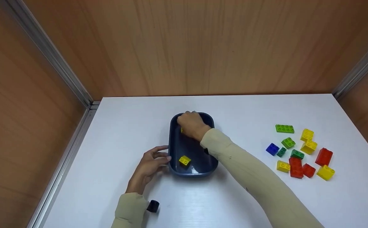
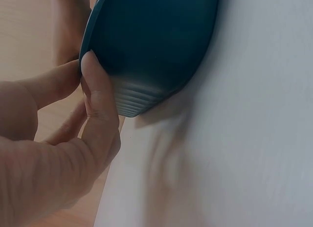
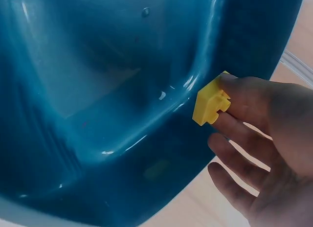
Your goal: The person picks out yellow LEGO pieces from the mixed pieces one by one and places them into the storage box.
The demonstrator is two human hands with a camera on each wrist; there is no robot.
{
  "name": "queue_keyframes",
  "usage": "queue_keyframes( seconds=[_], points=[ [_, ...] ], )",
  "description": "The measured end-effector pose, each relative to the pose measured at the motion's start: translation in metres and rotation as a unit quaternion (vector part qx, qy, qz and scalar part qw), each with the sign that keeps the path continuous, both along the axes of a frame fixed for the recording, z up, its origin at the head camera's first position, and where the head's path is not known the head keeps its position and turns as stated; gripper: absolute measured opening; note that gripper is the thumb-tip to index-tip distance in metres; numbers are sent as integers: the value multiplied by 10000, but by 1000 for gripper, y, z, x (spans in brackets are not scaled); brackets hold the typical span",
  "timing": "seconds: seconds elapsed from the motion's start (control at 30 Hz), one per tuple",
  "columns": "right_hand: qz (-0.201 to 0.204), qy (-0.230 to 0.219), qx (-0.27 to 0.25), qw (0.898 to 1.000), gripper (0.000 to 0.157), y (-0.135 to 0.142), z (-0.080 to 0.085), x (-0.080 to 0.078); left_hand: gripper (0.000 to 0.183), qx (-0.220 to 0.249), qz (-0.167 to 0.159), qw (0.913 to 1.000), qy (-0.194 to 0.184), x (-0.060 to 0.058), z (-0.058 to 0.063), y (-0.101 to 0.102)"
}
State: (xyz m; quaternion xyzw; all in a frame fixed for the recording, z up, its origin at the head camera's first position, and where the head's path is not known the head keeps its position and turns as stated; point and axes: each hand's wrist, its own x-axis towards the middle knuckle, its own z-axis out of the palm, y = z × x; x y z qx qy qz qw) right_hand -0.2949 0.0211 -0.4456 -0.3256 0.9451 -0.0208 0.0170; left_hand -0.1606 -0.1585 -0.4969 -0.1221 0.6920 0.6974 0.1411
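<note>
A dark blue tray (image 1: 190, 148) with rounded ends stands lengthwise on the white table. My left hand (image 1: 150, 164) holds its left side; in the left wrist view the thumb and fingers pinch the rim of the tray (image 2: 151, 36). Inside the far end of the tray, my right hand (image 1: 191, 124) pinches a yellow toy brick (image 3: 209, 101) between thumb and fingertips, close to the tray wall. The head view shows only a sliver of that brick, as the hand covers it. Another yellow brick (image 1: 184, 160) lies at the near end of the tray.
To the right lie several loose bricks: a light green brick (image 1: 284, 128), a blue brick (image 1: 272, 149), red bricks (image 1: 296, 167) and yellow bricks (image 1: 325, 172) among them. A wooden panel (image 1: 202, 47) rises behind the table. A small black object (image 1: 153, 206) sits beside the left sleeve.
</note>
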Motion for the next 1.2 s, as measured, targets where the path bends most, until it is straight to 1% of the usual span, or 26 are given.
queue_keyframes(
  seconds=[0.27, 0.5, 0.6, 0.8, 1.03, 1.2],
  points=[
    [-73, -225, -3, 9997, 12, -6, -3, -1, 49, 5, -1, 10000, -10, 2, 1, 1],
    [-102, -255, -71, 9996, 12, -10, -8, -1, 48, -63, 32, 10000, 18, 3, 1, 3],
    [-144, -332, -43, 9993, 12, -11, -11, -1, 47, -98, 52, 9999, -3, 4, 1, 3],
    [-248, -361, 31, 9990, 14, -10, -16, -3, 47, -93, -8, 10000, -34, 2, 1, 6],
    [-263, -484, -5, 9985, 12, -7, -23, -3, 50, -47, -90, 9999, -46, 2, 0, 8],
    [-319, -517, -31, 9981, 12, -8, -26, -4, 50, 7, -82, 10000, -44, 1, 1, 8]
  ],
)
